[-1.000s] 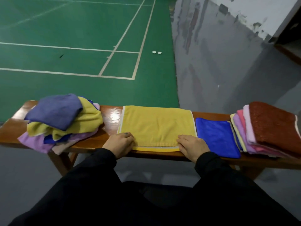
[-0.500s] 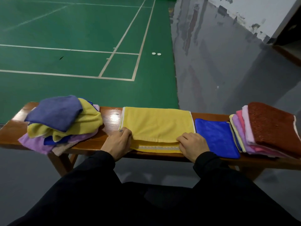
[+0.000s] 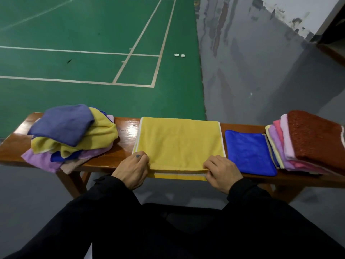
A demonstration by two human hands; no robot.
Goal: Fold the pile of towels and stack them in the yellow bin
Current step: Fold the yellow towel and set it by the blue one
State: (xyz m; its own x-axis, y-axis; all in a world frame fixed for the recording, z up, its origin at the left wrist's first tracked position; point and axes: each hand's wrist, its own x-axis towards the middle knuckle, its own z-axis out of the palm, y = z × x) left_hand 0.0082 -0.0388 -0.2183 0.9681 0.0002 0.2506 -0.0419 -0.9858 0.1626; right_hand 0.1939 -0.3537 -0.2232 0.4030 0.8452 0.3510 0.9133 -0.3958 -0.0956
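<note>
While both hands pinch, yellow towel (image 3: 179,141) lies between.

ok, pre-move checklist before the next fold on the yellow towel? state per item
1. Left hand grips the near left corner of the yellow towel: ok.
2. Right hand pinches the near right edge: ok.
3. Towel lies flat on the bench: ok.
4. Blue cloth beside the towel, no overlap: ok.
5. Unfolded pile clear of the towel: ok.
6. Yellow bin in view: not ok, none visible.
</note>
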